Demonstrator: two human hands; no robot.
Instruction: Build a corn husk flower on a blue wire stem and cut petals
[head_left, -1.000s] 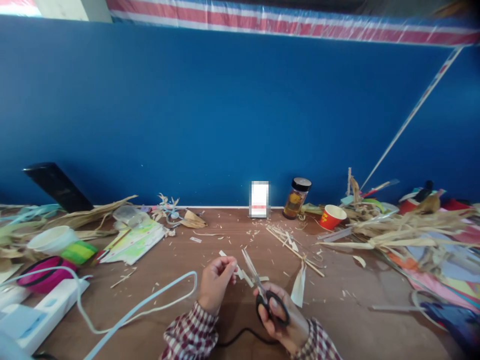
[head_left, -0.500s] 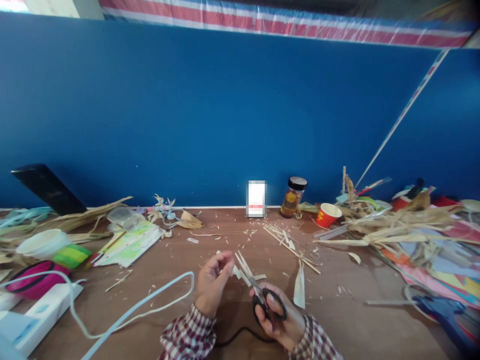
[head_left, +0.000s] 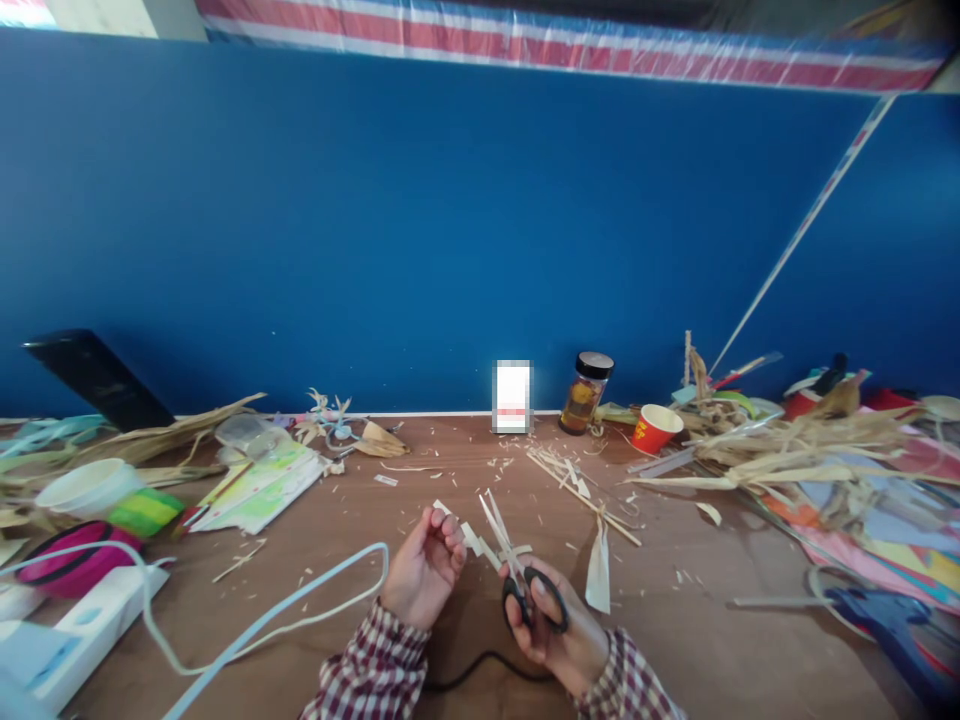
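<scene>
My right hand (head_left: pixel 555 625) grips a pair of scissors (head_left: pixel 512 548) by the black handles, thumb and fingers through the loops. The blades point up and away, slightly parted. Left of them, my left hand (head_left: pixel 426 568) is closed, its fingers curled in; what they hold, if anything, is too small to make out. Pale cut pieces of husk (head_left: pixel 471 538) lie on the table between and just beyond my hands. A wider husk strip (head_left: pixel 598 570) lies to the right of the scissors, by thin sticks (head_left: pixel 589 498).
At the back stand a lidded jar (head_left: pixel 586 393) and a red paper cup (head_left: pixel 658 430). Dried husks (head_left: pixel 810 445) and a blue glue gun (head_left: pixel 877 610) lie at right. On the left are painted paper (head_left: pixel 259 490), a white cable (head_left: pixel 300 590) and a power strip (head_left: pixel 82 635).
My left hand has turned and its fingers have curled in more, moving slightly down. The scissors have shifted slightly and point more upright, still in my right hand.
</scene>
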